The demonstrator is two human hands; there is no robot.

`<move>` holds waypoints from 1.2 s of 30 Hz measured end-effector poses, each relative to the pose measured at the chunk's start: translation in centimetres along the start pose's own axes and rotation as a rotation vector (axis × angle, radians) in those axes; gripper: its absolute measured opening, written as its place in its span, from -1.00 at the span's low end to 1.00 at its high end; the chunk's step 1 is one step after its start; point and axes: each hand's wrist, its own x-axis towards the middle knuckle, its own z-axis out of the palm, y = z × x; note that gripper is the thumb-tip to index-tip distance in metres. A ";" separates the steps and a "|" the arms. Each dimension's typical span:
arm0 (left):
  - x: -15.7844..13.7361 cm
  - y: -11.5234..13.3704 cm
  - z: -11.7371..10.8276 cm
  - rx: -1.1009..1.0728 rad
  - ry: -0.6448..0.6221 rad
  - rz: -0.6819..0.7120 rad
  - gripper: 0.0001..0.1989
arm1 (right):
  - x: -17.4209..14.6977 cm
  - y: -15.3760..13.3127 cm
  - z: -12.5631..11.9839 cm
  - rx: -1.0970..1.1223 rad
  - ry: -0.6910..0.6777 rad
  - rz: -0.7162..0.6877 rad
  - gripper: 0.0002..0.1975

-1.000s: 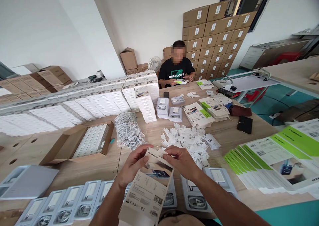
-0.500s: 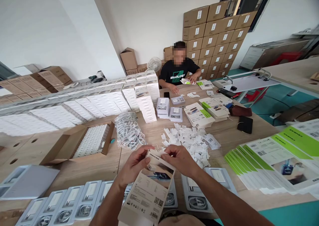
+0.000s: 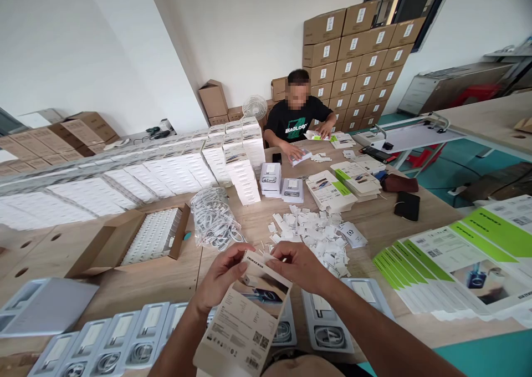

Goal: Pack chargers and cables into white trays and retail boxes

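Note:
My left hand (image 3: 222, 274) and my right hand (image 3: 300, 266) both grip the upper end of a printed carton (image 3: 245, 316), one at each corner. The carton slants toward me, its face showing a device photo, small text and QR codes. My fingers are closed at its top edge; the fingertips behind it are hidden. Beneath my arms and the carton lie plastic trays (image 3: 328, 330) with coiled cables and white pieces in them. Just beyond my hands spreads a heap of small white paper pieces (image 3: 313, 230).
Left are a bag of cables (image 3: 216, 216), an open cardboard box (image 3: 103, 244) and rows of white boxes (image 3: 174, 169). Flat green-and-white cartons (image 3: 477, 255) fan out at right. Across the table sits a co-worker (image 3: 297, 116), before stacked brown boxes (image 3: 353, 66).
The co-worker's hand now rests on a small tray that lay on the table before. My hands keep their grip on the carton, which has tilted slightly.

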 end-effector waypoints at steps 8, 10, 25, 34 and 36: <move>0.2 -0.8 -0.1 -0.159 0.202 0.002 -0.81 | -0.7 1.2 0.4 0.160 0.046 0.064 -0.65; 0.2 -1.2 0.2 -0.172 0.252 0.021 -0.82 | -1.4 1.9 1.1 0.157 0.077 0.001 -0.66; -3.7 -0.5 -1.3 0.800 -0.117 0.034 -0.65 | -2.6 2.9 3.2 0.327 -0.060 0.263 -0.68; -6.0 -2.6 -0.4 0.827 -0.187 -0.069 -0.66 | -5.3 6.3 6.3 0.652 0.002 0.506 -0.63; -6.3 -3.4 -0.3 0.768 -0.159 -0.121 -0.64 | -5.5 7.2 7.2 0.618 0.018 0.538 -0.62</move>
